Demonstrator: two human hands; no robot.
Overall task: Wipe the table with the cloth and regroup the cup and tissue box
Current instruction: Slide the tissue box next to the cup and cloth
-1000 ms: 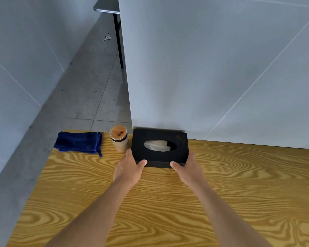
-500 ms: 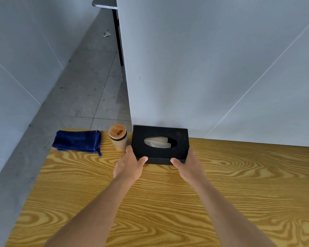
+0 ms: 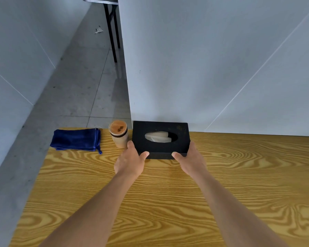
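Head view: looks forward and down from above, close over the yellow wood-grain desk (image 3: pixel 239 175).
Facing: pale grey wall (image 3: pixel 203 59).

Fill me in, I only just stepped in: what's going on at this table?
A person holds the black tissue box at the table's far edge, the left hand and right hand gripping its two near corners. The cup stands just left of the box, and the folded blue cloth lies further left, untouched.
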